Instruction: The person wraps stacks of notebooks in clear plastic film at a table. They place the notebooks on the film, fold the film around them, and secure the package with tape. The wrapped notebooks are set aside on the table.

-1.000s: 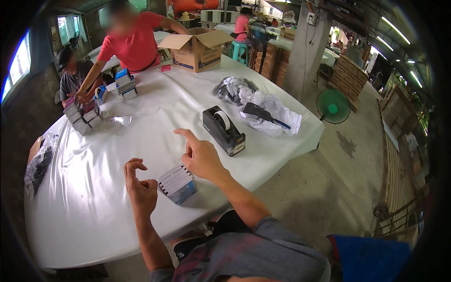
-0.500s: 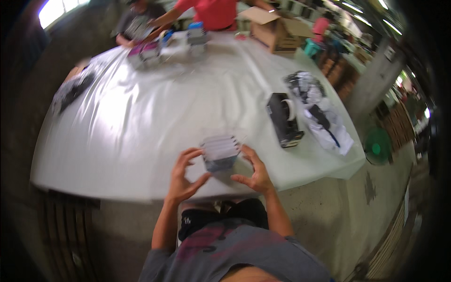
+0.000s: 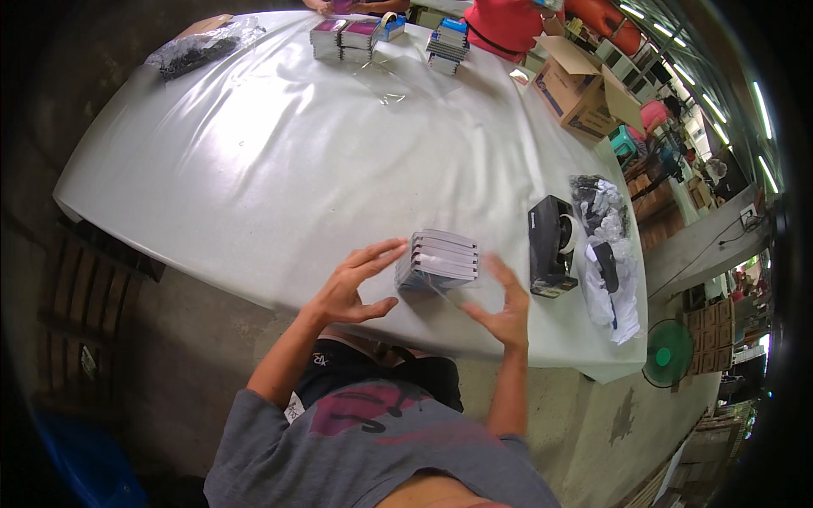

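A stack of several small booklets (image 3: pixel 442 256) stands on the table near its front edge, wrapped in clear plastic that glints. Its pale page edges face up toward me. My left hand (image 3: pixel 360 284) is open at the left side of the stack, its extended fingertips at the upper left corner and the thumb apart. To the right, my right hand (image 3: pixel 501 309) is open too, with thumb and fingers spread and slightly blurred. A small gap shows between it and the stack. Neither hand is closed around the booklets.
A black tape dispenser (image 3: pixel 550 245) stands right of my right hand, beside crumpled plastic bags (image 3: pixel 605 229). Purple-topped booklet stacks (image 3: pixel 343 41), a blue-topped stack (image 3: pixel 447 44) and an open cardboard box (image 3: pixel 580 89) are at the far side, where two people work.
My view has turned, so the table contents sit differently in the picture. My right hand has moved out from the stack's right side; my left hand stays near its left side.
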A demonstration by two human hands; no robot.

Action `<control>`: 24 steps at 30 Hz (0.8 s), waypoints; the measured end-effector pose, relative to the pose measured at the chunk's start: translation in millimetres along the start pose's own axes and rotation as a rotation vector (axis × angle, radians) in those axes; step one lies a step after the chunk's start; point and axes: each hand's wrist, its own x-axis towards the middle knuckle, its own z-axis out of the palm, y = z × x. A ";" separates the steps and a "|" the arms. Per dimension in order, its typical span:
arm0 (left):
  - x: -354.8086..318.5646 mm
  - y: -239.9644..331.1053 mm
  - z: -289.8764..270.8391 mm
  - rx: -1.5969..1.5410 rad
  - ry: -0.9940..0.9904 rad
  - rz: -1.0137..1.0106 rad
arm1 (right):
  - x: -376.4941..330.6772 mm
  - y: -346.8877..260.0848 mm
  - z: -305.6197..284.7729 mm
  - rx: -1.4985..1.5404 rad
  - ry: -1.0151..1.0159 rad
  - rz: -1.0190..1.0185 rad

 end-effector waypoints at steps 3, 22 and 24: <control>4.5 -3.3 2.6 -0.046 -0.087 0.037 | 11.0 -2.3 8.8 -0.078 -0.164 -0.140; 54.3 25.6 1.2 0.406 -0.378 0.130 | 30.5 -23.2 -0.9 -0.307 -0.542 -0.247; 57.1 29.9 0.3 0.472 -0.365 0.126 | 36.0 -30.0 -0.6 -0.385 -0.565 -0.249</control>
